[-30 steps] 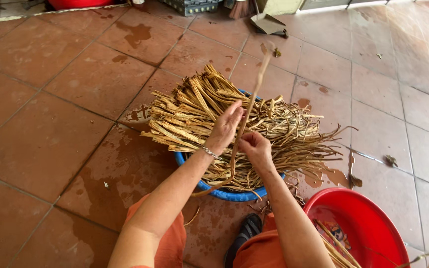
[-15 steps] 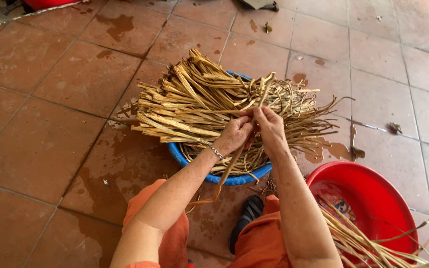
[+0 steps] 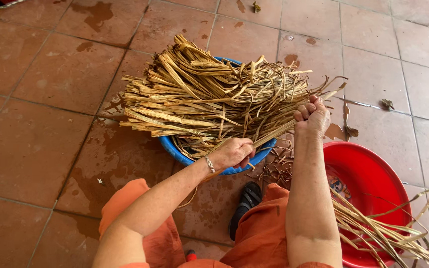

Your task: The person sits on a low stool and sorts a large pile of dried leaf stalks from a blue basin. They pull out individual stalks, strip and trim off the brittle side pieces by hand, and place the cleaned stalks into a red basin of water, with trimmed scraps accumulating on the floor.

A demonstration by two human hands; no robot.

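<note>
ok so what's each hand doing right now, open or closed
Left hand: closed on a dried plant strip over the blue basin.
Right hand: closed in a fist on the strip's other end.

We see a red basin (image 3: pixel 373 173) at four o'clock, holding loose dry strips (image 3: pixel 388 233). A black sandal (image 3: pixel 244 203) rests at six o'clock on the wet terracotta tile floor (image 3: pixel 31 144). Small dead leaves (image 3: pixel 387 104) lie at two o'clock, well apart.
</note>
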